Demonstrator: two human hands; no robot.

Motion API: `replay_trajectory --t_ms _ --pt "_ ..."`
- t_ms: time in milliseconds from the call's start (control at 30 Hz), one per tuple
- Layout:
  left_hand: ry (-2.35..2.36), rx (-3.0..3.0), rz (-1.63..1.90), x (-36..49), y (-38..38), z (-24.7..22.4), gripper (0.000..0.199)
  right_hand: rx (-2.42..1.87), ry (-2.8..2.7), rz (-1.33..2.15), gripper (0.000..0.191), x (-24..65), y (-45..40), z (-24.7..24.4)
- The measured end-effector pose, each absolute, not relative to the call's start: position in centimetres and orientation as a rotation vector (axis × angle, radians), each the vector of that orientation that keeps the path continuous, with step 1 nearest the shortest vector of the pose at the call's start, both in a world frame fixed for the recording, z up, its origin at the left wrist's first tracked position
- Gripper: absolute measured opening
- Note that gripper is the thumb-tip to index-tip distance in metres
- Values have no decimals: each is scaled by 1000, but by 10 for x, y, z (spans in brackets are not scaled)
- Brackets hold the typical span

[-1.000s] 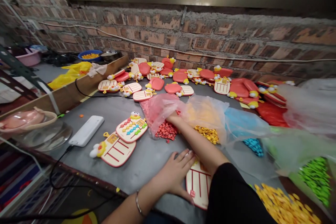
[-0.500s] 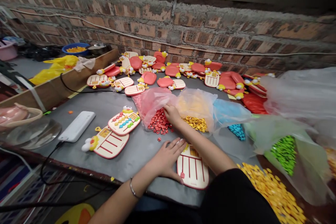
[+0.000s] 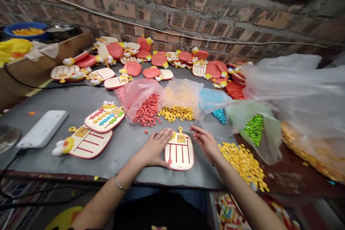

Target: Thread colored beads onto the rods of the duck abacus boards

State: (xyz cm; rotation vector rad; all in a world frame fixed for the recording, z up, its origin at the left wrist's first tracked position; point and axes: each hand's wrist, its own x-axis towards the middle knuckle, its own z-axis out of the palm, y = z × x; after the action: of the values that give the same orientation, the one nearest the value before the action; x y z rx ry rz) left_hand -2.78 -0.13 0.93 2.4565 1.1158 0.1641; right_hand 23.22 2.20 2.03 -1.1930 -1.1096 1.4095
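Note:
A cream toy board (image 3: 179,154) with a red rim and several slots lies on the grey table. One red bead (image 3: 169,161) sits at the lower end of its leftmost slot. My left hand (image 3: 154,150) lies flat along the board's left side, fingers spread toward its yellow head and thumb at the lower left corner. Right of the board, my right hand (image 3: 207,143) is raised with its fingers pinched, a bit of red showing at the tips, seemingly a small bead. Just beyond, red beads (image 3: 147,110) spill from a clear bag beside yellow beads (image 3: 176,114).
Blue beads (image 3: 219,116) and green beads (image 3: 253,130) lie in bags to the right, near a loose yellow heap (image 3: 244,165). Two boards overlap at left, the upper one (image 3: 104,119) filled with coloured beads. A white power bank (image 3: 43,129) lies beyond. More boards (image 3: 159,59) line the wall.
My right hand has left the bag of red beads and come back to the board's right side. My left hand stays on the board. The view has shifted right.

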Motion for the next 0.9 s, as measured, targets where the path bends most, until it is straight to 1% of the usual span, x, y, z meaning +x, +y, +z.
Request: replay_trajectory --t_ms 133,200,333,533,700,767,900 --pt "1126 2470 148 -28 -2 11 117 -1204 -1091 1225 39 235 -5 4" --pt "1131 2473 147 -28 -2 10 118 -1206 -1114 1144 34 232 -10 0" --pt "1135 2476 133 -28 -2 9 120 -1211 -1330 887 17 221 -5 1" --pt "1135 2473 137 -28 -2 10 121 -1181 -1442 749 16 215 0 2" --pt "1135 2484 118 -27 -2 11 123 -1177 -1490 492 10 227 -3 -3" --pt "1142 2497 113 -27 -2 10 124 -1187 -1488 465 10 229 -2 -3" --pt "1149 2511 108 -27 -2 10 125 -1186 -1497 588 11 226 0 -3"
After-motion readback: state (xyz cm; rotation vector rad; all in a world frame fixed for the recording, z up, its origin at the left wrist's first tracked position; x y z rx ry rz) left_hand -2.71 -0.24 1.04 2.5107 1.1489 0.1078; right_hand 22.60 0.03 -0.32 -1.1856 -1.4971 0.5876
